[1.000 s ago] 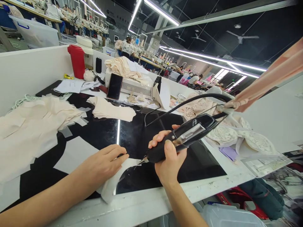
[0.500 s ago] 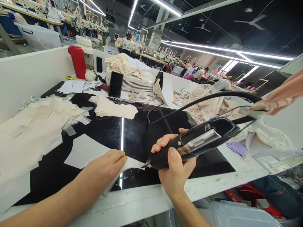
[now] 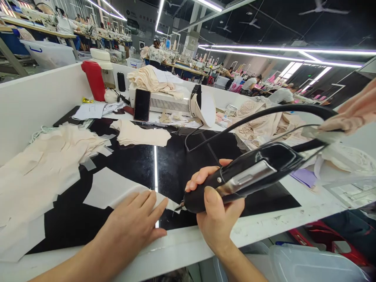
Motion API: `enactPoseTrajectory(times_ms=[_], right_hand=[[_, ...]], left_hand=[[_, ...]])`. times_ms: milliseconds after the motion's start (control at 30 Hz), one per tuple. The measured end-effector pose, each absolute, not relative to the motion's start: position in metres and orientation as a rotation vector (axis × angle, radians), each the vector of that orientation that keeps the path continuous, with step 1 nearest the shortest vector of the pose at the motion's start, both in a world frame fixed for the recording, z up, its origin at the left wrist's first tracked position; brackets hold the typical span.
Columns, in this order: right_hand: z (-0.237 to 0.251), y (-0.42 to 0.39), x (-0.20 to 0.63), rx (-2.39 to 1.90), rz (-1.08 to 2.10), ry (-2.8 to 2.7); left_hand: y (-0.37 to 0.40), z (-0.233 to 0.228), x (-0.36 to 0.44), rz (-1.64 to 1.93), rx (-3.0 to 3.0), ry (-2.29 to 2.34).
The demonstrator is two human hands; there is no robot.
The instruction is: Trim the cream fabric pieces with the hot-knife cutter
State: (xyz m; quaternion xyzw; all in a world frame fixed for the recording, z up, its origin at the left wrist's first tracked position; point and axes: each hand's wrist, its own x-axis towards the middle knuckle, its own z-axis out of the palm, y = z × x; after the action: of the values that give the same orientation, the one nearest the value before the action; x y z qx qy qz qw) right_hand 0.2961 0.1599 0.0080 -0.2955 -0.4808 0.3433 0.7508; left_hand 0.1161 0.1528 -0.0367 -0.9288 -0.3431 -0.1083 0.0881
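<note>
Head view of a cutting station. The left hand (image 3: 133, 227) lies flat, fingers (image 3: 152, 205) spread and extended, pressing a white fabric piece (image 3: 108, 190) onto the glossy black top of the desk (image 3: 179, 164); it grips nothing. The right hand (image 3: 216, 209) has its fingers wrapped tightly around the black handle of a corded cutting tool (image 3: 243, 176), thumb on top near a metal clip. The tool's pointed tip (image 3: 179, 206) meets the edge of the white fabric piece at about 3 o'clock from the left fingertips, close to the desk's near white rim. A black cable (image 3: 264, 113) arcs from the tool's rear toward 2 o'clock.

From the hands, a loose heap of cream fabric (image 3: 38, 168) lies at 9 to 10 o'clock, and a smaller stack of cream cut pieces (image 3: 141, 135) at 12 o'clock. Beyond it stand a dark phone (image 3: 142, 104) leaning on a white vented box (image 3: 167, 105), with folded cream cloth (image 3: 149, 78) on top. A red container (image 3: 94, 80) and papers (image 3: 89, 111) sit at 11 o'clock; any print on the papers is too small to read. Lace pieces (image 3: 258, 125) lie at 1 to 2 o'clock. No brand or label on the tool is legible. Other people at sewing stations appear in the far background.
</note>
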Motion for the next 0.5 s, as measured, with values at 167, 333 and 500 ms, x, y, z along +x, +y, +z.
enactPoseTrajectory(times_ms=[167, 333, 500], right_hand=[[0.010, 0.165, 0.295, -0.632, 0.788, -1.062], [0.012, 0.181, 0.292, -0.581, 0.799, -1.033], [0.009, 0.195, 0.284, -0.553, 0.856, -1.042]], left_hand=[[0.147, -0.046, 0.114, -0.325, -2.672, -0.996], [0.147, -0.053, 0.112, -0.319, -2.659, -0.978], [0.147, -0.055, 0.111, -0.300, -2.698, -0.991]])
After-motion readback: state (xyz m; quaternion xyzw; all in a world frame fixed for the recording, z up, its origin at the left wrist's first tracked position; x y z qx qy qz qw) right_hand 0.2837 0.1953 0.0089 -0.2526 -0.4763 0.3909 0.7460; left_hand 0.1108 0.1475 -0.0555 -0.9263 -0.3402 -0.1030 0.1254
